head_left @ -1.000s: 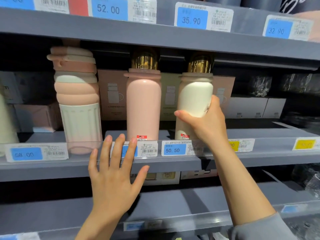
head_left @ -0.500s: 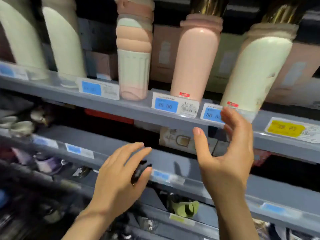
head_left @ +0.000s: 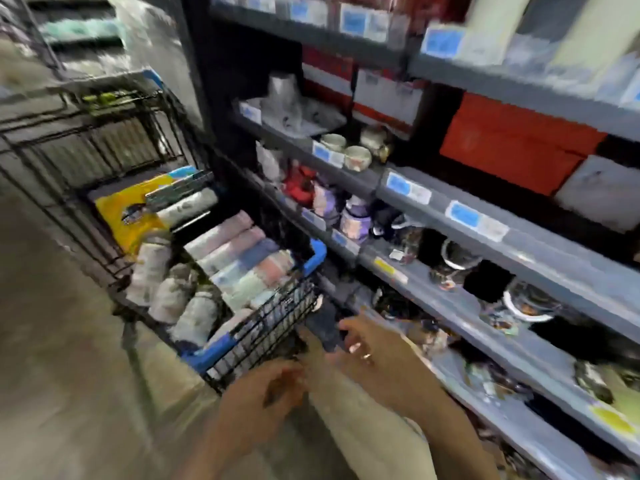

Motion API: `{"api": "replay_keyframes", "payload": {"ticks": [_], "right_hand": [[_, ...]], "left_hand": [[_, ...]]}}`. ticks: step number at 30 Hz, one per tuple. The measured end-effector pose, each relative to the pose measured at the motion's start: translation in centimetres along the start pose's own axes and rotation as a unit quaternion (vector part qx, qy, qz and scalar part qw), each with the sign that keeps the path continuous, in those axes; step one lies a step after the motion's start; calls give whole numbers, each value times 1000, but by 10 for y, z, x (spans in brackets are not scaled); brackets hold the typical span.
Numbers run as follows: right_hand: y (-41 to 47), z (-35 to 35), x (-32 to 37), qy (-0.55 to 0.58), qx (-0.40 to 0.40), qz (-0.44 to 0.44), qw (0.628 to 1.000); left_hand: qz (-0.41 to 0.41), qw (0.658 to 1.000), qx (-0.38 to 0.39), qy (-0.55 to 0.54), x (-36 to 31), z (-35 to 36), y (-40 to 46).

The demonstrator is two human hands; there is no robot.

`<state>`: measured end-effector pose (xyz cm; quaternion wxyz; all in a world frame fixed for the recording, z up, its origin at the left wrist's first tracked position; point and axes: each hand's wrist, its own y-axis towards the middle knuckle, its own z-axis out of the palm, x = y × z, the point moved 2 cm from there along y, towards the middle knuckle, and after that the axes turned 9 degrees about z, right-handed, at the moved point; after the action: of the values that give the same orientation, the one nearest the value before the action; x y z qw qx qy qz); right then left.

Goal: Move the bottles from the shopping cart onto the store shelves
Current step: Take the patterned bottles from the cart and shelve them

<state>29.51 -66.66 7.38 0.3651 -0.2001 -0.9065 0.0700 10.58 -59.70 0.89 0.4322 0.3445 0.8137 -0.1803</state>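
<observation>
Grey store shelving [head_left: 540, 237] fills the right of the blurred head view, its tiers carrying price labels, red boxes [head_left: 519, 147], and mugs [head_left: 356, 157] on a middle tier. To the left stands the black wire shopping cart [head_left: 273, 320] with blue corner guards, its near corner just beside the lowest shelves. Inside it the bottles [head_left: 239, 258] lie on their sides in a close row, pastel pink, blue and pale, with more whitish ones [head_left: 173, 292] beside them and a yellow package [head_left: 128, 213] toward the far end. Both hands hang low in front of the cart's near corner and hold nothing: the right hand [head_left: 374, 355] has its fingers loosely spread, the left hand [head_left: 263, 396] is loosely curled, though blur hides the finger detail. The step in hand appears to be the reach for the next bottle. It would go best by taking the nearest bottle in the row round its body, lifting it clear of the wire rim before turning it upright.
</observation>
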Motion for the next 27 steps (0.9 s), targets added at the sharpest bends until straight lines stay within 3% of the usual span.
{"api": "replay_keyframes", "payload": {"ticks": [4,7,14,22,27], "right_hand": [[28,71,62,-119,200,-5,973],[50,104,82,-143,274,16,951],[122,138,115,-196,258,3,946],[207,154,150,-111,226,-16,968],[241,161,144,-34,234,45,971]], "left_hand": [[-80,996,-4,-26,59,-67,-31],[-114,993,-3,-17,88,-104,-40],[-158,986,-54,-25,132,-154,-48],[-156,975,-154,33,132,-219,15],[-203,962,-176,42,165,-249,89]]}}
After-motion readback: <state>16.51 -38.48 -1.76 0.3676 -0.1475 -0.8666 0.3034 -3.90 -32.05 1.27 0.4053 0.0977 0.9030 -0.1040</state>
